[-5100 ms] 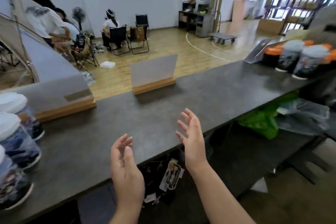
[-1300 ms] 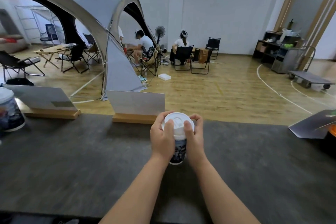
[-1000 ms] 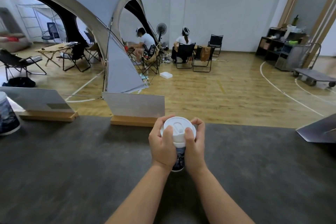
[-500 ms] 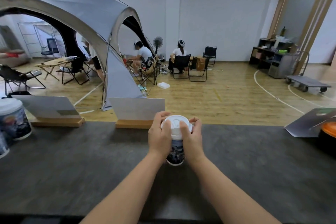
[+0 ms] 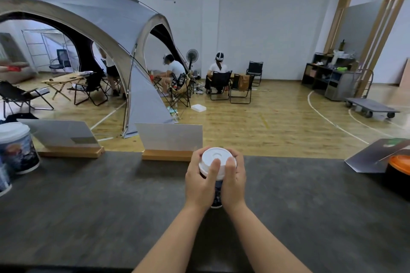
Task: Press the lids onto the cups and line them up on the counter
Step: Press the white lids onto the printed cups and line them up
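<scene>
Just before the sign (image 5: pixel 169 139), the cup (image 5: pixel 217 194) stands upright on the surface (image 5: pixel 111 206); your left hand (image 5: pixel 200 184) and right hand (image 5: pixel 234 184) wrap it, thumbs on the lid (image 5: pixel 217 158), likely to seat it. Left of the sign wait lidded cups (image 5: pixel 16 147); nothing blocks the way.

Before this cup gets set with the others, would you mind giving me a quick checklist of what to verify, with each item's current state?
1. Both hands hold the cup: left hand and right hand wrap it. Ok.
2. Thumbs on the white lid: ok.
3. Lid seated all round: far rim hidden by fingers. Cannot tell.
4. Cup upright, base on the counter: ok.
5. Free counter beside the lidded cups at left: ok.
</scene>
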`<control>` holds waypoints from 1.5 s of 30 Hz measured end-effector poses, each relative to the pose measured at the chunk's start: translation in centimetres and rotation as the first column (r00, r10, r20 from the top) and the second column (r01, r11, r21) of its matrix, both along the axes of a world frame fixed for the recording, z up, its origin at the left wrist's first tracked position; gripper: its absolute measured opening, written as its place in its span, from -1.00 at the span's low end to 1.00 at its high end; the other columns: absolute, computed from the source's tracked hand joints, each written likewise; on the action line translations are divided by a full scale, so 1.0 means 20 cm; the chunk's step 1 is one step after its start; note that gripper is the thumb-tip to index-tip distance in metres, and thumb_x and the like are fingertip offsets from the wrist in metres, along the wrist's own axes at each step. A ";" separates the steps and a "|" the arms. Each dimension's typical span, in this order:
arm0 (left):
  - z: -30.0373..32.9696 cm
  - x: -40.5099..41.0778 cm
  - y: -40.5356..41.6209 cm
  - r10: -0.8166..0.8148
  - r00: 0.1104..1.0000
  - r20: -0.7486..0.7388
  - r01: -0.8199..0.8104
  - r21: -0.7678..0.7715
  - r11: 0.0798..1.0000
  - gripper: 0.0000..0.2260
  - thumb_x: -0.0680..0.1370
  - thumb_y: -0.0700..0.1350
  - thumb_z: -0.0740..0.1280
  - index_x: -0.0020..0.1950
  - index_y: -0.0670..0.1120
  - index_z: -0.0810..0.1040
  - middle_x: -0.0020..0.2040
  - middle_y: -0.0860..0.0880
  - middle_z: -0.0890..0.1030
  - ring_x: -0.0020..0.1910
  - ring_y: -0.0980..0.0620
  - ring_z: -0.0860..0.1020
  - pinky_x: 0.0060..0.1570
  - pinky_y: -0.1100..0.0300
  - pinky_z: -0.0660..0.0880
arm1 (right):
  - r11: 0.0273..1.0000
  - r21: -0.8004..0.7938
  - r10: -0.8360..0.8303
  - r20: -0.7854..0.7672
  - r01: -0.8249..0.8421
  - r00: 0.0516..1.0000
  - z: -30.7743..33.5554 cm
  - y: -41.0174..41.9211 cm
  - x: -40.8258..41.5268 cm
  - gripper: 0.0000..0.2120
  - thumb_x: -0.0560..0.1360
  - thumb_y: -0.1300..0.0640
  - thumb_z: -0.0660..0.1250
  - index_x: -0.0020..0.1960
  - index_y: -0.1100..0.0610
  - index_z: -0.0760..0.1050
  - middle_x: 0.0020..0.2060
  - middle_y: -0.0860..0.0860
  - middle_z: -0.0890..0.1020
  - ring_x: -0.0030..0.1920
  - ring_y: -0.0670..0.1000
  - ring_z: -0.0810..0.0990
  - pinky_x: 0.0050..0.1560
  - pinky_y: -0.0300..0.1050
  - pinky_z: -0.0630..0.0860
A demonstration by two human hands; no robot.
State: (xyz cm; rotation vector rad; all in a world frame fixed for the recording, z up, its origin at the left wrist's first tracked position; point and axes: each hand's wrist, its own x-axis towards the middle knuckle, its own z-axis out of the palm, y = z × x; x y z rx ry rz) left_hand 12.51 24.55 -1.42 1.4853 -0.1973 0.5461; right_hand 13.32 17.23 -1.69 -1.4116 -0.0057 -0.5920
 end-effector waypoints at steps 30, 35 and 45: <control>0.00 0.07 -0.04 -0.133 0.990 -0.039 0.116 -0.288 0.951 -0.67 0.52 -0.07 0.10 0.05 -0.22 0.57 -0.06 -0.18 0.66 -0.09 -0.06 0.62 -0.15 0.14 0.57 | 0.992 -0.109 -0.047 0.097 0.058 0.994 -0.03 -0.05 -0.01 -0.60 0.45 -0.15 -0.01 0.08 0.02 0.45 -0.16 -0.06 0.62 -0.13 -0.14 0.59 -0.20 -0.28 0.49; -0.03 0.06 -0.05 -0.066 0.998 -0.022 0.057 -0.300 0.952 -0.69 0.53 -0.12 0.07 -0.01 -0.15 0.60 -0.08 -0.16 0.66 -0.07 -0.10 0.61 -0.07 -0.04 0.53 | 0.999 -0.034 -0.015 0.137 0.019 0.990 -0.03 -0.02 -0.02 -0.64 0.46 -0.08 0.04 0.02 0.03 0.53 -0.10 -0.07 0.66 -0.08 -0.06 0.63 -0.13 -0.19 0.54; -0.06 0.08 -0.04 0.093 0.996 0.014 -0.089 -0.180 0.980 -0.65 0.50 -0.05 0.07 -0.03 -0.12 0.63 -0.07 -0.11 0.67 -0.05 -0.09 0.63 -0.11 -0.05 0.58 | 0.998 -0.048 -0.031 0.196 0.041 0.980 -0.05 -0.03 0.01 -0.67 0.49 -0.05 0.03 0.00 0.02 0.53 -0.12 -0.01 0.66 -0.11 0.03 0.64 -0.20 -0.04 0.57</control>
